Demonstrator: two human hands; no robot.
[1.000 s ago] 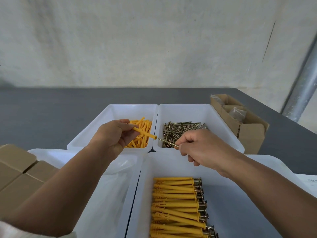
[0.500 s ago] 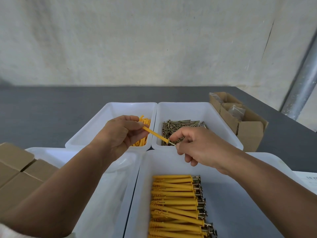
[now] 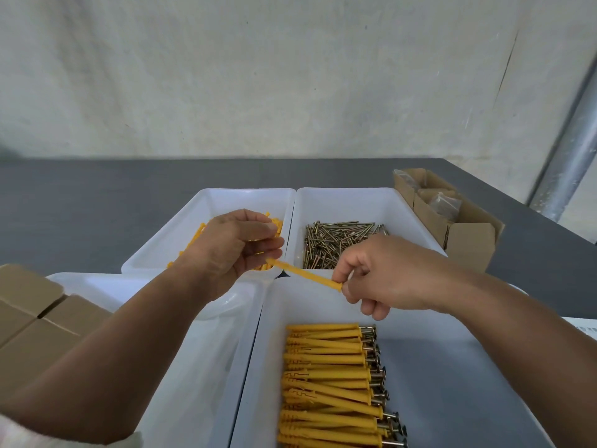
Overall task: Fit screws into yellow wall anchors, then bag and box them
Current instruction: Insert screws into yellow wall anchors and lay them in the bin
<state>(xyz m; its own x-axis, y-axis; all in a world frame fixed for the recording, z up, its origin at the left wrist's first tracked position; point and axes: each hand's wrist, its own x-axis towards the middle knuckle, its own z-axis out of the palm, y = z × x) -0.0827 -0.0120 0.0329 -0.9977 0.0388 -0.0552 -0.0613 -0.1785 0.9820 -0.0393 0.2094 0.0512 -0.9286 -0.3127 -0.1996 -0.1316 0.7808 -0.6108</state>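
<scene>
A yellow wall anchor point(image 3: 303, 275) stretches between both hands above the trays' meeting corner. My left hand point(image 3: 231, 250) pinches its far end. My right hand point(image 3: 384, 276) pinches its near end, where the screw head is hidden by the fingers. Loose yellow anchors point(image 3: 277, 225) lie in the back left white tray point(image 3: 200, 208), mostly behind my left hand. Loose screws point(image 3: 339, 240) fill the back right tray point(image 3: 355, 198). Several finished anchors with screws point(image 3: 329, 383) lie in rows in the front right tray point(image 3: 452, 383).
A front left white tray point(image 3: 193, 367) holds clear plastic bags. Closed brown boxes point(image 3: 35, 318) sit at the left edge. An open cardboard box point(image 3: 458, 227) with bagged parts stands at the right on the grey table point(image 3: 80, 195). A metal pipe point(image 3: 568, 150) runs up the wall.
The screw has gone fully into the anchor; its shaft no longer shows. Both hands with the anchor have moved lower and nearer to me, toward the front right tray.
</scene>
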